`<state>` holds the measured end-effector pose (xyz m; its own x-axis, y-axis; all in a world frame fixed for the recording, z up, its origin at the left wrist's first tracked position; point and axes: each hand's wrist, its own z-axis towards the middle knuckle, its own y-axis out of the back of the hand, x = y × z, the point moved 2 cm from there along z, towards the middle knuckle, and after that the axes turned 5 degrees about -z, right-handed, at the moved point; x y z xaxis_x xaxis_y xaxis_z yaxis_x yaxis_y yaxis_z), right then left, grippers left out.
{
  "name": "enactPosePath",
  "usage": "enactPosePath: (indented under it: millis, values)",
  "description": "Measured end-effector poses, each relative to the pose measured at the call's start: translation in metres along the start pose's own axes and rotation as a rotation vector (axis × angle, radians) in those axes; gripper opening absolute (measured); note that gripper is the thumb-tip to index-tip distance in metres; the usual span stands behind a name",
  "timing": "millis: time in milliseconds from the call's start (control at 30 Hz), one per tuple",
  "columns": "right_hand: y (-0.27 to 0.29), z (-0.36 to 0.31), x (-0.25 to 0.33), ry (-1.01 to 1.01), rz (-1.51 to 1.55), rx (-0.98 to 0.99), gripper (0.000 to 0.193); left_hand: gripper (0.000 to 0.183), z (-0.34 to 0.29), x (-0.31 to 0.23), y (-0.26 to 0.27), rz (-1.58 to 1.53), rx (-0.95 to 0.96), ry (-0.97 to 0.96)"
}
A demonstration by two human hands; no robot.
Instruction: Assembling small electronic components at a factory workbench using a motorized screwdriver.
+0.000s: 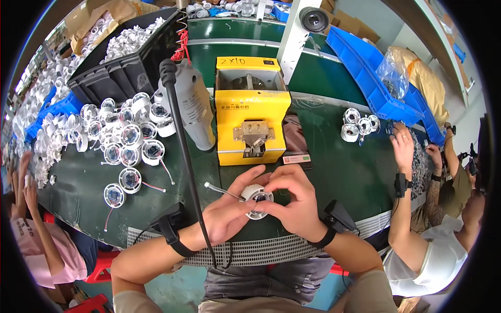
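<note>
Between my hands, above the near edge of the green table, is a round white plastic housing [254, 194] with dark parts inside and a short wire trailing to its left. My left hand [229, 211] grips its left side, the thumb lying across the front. My right hand [295, 201] closes on it from the right, thumb and fingers at the opening. Whether the right fingers also pinch a small part is hidden. Just beyond my hands stands a yellow machine [253, 125] with a metal fixture on its front.
Many similar white housings [130, 135] with wires cover the table's left. A black crate [130, 62] of white parts stands behind them. A grey bottle [193, 104] and a black cable [182, 141] are left of the machine. Right are blue bins [365, 78], several housings [360, 124] and a co-worker's hand [402, 146].
</note>
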<state>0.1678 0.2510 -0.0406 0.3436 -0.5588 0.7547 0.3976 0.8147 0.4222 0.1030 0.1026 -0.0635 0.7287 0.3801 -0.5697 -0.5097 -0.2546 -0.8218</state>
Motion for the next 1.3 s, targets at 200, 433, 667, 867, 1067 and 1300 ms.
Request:
enactPosePath:
  millis: [200,433,667,867,1067,1300]
  values:
    - [-0.003,0.0,-0.01,-0.375,0.439,0.053,0.019,0.062,0.001,-0.003,0.0,0.398,-0.007,-0.031]
    - [-0.016,0.042,0.018,0.064,-0.154,-0.195,0.033,0.038,0.0,-0.017,0.006,0.577,-0.144,0.017]
    - [-0.092,0.108,0.032,-0.115,-0.131,-0.145,0.076,0.033,0.001,-0.014,0.03,0.558,-0.393,0.104]
    - [-0.073,0.102,0.025,0.14,0.365,-0.385,0.036,0.038,0.001,-0.016,0.019,0.346,-0.351,0.073]
    - [-0.018,0.116,0.034,0.073,0.479,-0.626,0.048,0.041,0.006,-0.01,0.028,0.327,-0.369,0.123]
    - [-0.019,0.121,0.028,0.026,0.319,-0.618,0.032,0.043,0.005,-0.009,0.03,0.335,-0.388,0.138]
